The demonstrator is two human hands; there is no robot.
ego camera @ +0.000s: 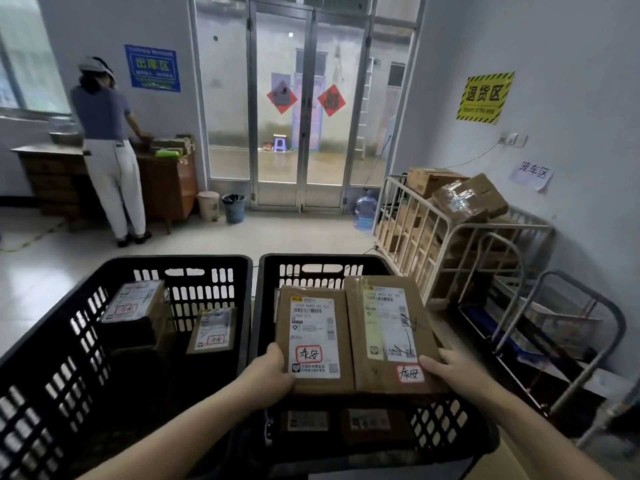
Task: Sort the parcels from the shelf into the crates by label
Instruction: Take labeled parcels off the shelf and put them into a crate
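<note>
Two brown cardboard parcels with white labels are held side by side over the right black crate (266, 271). My left hand (273, 370) grips the near left corner of the left parcel (313, 341). My right hand (446, 367) grips the near right edge of the right parcel (388, 334). Both carry a red-framed handwritten tag. Two more parcels lie low inside the right crate, under the held ones. The left black crate (180, 261) holds a parcel (133, 301) at its far left and another parcel (214, 329) leaning near its right wall.
A metal cage cart (433, 237) with cardboard boxes stands at the right wall, with metal trolley frames (568, 306) nearer. A person (107, 143) stands at a wooden desk far left. Bins and a water bottle (365, 209) sit by the glass doors.
</note>
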